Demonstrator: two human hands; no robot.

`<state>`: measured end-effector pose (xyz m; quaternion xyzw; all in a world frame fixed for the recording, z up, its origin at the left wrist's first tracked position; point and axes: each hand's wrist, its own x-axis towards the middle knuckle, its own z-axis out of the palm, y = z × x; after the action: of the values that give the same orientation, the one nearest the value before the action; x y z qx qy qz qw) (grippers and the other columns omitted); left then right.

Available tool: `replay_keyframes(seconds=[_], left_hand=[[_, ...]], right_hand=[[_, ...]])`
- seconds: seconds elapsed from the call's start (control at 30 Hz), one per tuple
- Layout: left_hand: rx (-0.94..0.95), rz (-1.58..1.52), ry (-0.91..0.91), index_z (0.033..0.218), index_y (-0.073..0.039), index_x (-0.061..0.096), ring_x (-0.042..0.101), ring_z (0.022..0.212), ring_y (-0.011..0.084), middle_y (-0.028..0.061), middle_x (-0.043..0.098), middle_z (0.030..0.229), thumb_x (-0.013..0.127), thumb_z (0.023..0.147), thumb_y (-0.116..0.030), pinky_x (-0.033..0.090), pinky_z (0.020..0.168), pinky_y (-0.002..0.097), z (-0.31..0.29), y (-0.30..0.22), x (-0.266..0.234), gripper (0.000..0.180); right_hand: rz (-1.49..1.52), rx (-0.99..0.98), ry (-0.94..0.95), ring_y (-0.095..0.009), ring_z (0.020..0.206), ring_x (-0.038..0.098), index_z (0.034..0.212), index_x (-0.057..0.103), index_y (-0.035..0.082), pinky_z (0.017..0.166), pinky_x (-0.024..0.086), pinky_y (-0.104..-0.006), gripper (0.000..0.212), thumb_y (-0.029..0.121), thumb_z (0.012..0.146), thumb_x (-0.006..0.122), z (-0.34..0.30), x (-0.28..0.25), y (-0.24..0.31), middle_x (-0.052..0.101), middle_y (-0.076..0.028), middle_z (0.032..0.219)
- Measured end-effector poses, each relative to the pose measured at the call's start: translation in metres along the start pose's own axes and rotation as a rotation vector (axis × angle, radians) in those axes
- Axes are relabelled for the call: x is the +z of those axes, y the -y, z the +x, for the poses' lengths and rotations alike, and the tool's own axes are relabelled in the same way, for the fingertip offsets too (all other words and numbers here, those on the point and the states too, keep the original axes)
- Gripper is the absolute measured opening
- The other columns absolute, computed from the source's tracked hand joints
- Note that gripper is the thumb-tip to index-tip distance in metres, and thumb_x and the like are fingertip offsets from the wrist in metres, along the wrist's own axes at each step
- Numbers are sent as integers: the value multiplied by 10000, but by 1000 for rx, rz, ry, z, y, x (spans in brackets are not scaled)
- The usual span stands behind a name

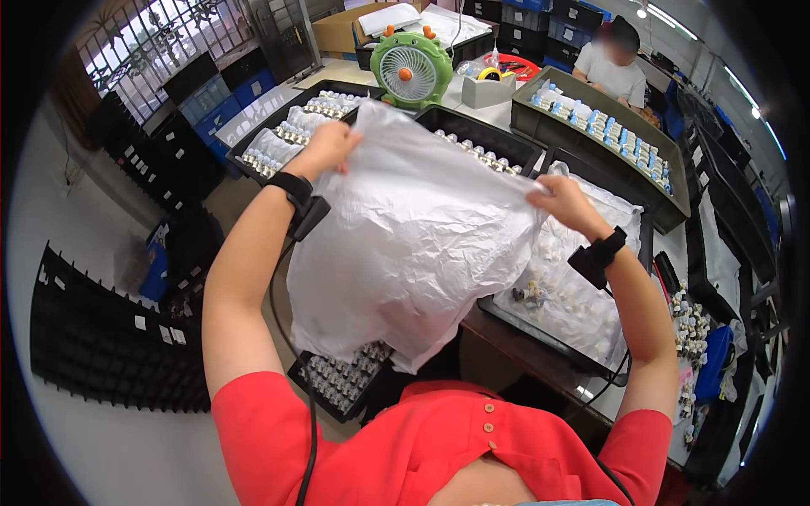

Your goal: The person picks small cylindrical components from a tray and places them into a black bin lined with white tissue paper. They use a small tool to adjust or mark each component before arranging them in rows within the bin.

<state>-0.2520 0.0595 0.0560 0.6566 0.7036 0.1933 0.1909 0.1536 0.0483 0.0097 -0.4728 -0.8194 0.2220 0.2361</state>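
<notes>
Your left hand (331,147), upper left: thumb and fingers pinched together on the top edge of the plastic sheet (413,232), near its left corner. Your right hand (564,204), lower and to the right: fingers closed on the same edge near the other corner, thumb along the near side. Sheet strung between the two grips, falling from your fingertips toward your body; top edge slants down to the right.

Sheet: thin, white, slightly see-through film. Finely crinkled across the middle and right, smoother and blurred near your left grip. Lower edge ragged and wavy, overlapping in view the low tray (317,395) of rounded metallic parts; cannot tell whether it touches them.

Beyond the sheet, a black tray (516,142) with rows of small, shiny, domed pieces, partly covered from view. Left of it, another black tray (243,169), its rows parted by pale film. Under your right forearm, a film-lined tray (557,352); wrinkled film blurs its contents. Farther right, an olive crate (582,152), hard-walled, holding rows of blue-and-white pieces. At the back, a green fan (413,72), round, ribbed grille, orange hub.
</notes>
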Motion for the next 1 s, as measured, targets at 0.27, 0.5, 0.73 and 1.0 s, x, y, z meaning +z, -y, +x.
replay_keyframes(seconds=[0.27,0.5,0.73,1.0], left_hand=[[23,359,-289,987,24,554,593,967,394,290,605,983,630,813,-242,486,820,445,59,16,23,327],[42,289,-286,1162,-13,430,597,950,398,255,605,1000,626,809,-255,488,813,445,106,-1,104,471],[262,341,-383,1354,-39,255,522,1015,418,298,404,1219,649,781,-222,464,837,445,119,0,162,719],[243,395,-109,1419,-70,168,301,1266,438,303,170,1422,706,740,-296,361,986,471,103,13,185,896]], right_hand=[[-206,-155,-66,-405,790,594,1046,523,15,707,466,-457,301,126,770,567,49,36,7,615,-241,808],[-559,-74,-1,-353,826,625,1013,597,59,732,435,-490,279,46,738,546,91,52,-33,649,-184,833],[-734,59,-44,-297,893,613,783,681,74,764,402,-445,131,63,699,581,116,69,-45,669,-123,829],[-662,123,-27,-316,927,601,786,676,39,785,458,-459,131,64,696,584,130,60,-66,663,-156,862]])
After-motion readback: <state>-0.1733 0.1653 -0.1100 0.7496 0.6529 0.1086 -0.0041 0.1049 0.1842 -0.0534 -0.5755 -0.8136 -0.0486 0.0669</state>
